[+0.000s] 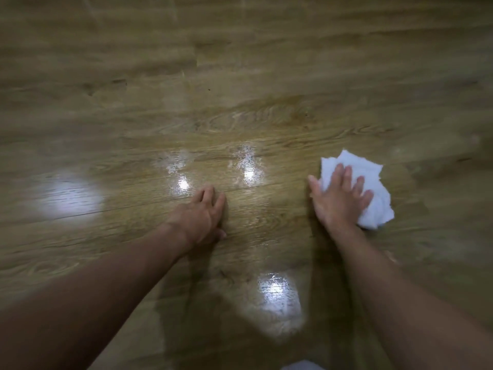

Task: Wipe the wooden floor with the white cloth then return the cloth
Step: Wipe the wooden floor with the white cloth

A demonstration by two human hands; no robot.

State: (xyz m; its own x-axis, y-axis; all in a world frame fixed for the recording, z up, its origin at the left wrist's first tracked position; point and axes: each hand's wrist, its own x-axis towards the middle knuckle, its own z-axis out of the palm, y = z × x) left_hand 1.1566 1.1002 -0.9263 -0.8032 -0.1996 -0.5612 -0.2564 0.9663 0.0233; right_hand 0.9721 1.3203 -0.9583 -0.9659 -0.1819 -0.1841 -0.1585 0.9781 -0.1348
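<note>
— What is there to count?
— One white cloth (378, 209) and one wooden floor (240, 76).
— And hands?
— Two: one left hand (202, 217), one right hand (338, 198). Two bare forearms (106, 284) as well.
— Anything shiny?
— Four bright patches (66, 198) of glare.

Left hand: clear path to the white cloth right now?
Probably yes. The left hand rests on bare wooden floor; nothing lies between it and the white cloth, though the right hand presses on it.
</note>
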